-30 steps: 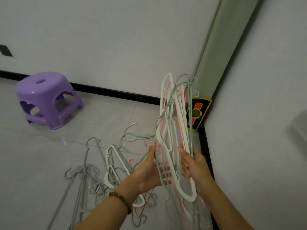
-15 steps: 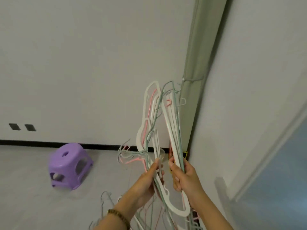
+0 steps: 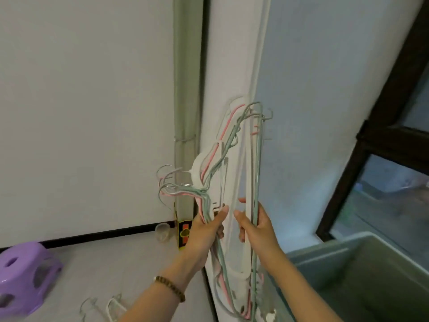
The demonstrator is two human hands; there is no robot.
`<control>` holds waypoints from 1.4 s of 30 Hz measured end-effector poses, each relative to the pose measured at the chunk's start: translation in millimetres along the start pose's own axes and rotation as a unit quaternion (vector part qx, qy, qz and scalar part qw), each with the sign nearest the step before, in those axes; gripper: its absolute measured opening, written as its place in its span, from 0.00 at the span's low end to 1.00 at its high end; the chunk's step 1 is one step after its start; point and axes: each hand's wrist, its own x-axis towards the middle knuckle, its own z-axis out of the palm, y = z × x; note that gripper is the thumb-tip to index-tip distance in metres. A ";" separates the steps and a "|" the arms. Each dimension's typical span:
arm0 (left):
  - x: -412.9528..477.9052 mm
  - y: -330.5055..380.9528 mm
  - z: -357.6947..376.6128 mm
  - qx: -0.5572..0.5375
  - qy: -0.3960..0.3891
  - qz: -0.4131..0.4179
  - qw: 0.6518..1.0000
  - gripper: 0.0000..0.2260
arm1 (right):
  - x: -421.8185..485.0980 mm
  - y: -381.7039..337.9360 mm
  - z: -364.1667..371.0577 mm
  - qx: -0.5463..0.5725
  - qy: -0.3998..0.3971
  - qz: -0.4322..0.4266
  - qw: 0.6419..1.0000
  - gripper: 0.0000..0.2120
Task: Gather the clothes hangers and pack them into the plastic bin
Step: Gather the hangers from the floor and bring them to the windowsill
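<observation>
Hanger bundle [image 3: 232, 182]: mixed white plastic + green/pink wire, held upright at frame ctr, off the floor, in front of the wall corner. Hooks [image 3: 167, 182] splay out at 9 o'clock of the bundle; more hook ends at 12.

L hand [image 3: 206, 231] takes the 7 o'clock edge, fingers curled round the wire strands, thumb up. R hand [image 3: 257, 231] is clamped on the 5 o'clock edge, round a white bar + green wire. Both grips closed on the bundle.

Plastic bin [image 3: 329, 266], grey-green, at 4 o'clock, just beside R forearm. Loose hangers [image 3: 111, 306] on the floor at 7 o'clock, not yet gathered. Purple stool [image 3: 21, 275] at 8 o'clock, well apart.

Risks (judgement):
- Bundle isn't aligned, so strands may slip out the bottom when it's tilted toward the bin.
- Splayed hooks likely snag the bin rim or each other, so the stack won't lie flat.
- Low ends hang near the bin wall and could catch on swing-over.
</observation>
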 end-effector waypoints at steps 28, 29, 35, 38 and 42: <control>-318.0 -216.9 388.4 0.145 -0.381 -0.183 0.894 0.14 | -413.5 85.4 -368.3 -0.104 0.551 0.114 0.820 0.06; -322.9 -236.8 392.1 0.160 -0.377 -0.199 0.890 0.15 | -421.8 103.3 -374.5 -0.103 0.550 0.143 0.816 0.08; -330.8 -332.8 403.2 0.278 -0.320 -0.235 0.875 0.24 | -448.4 207.2 -403.3 -0.086 0.492 0.291 0.816 0.12; -321.1 -362.7 406.9 0.353 -0.302 -0.216 0.859 0.29 | -453.2 238.5 -414.9 -0.096 0.446 0.329 0.827 0.13; -304.3 -391.3 405.1 0.313 -0.315 -0.236 0.864 0.25 | -461.0 271.1 -421.8 -0.084 0.395 0.374 0.835 0.21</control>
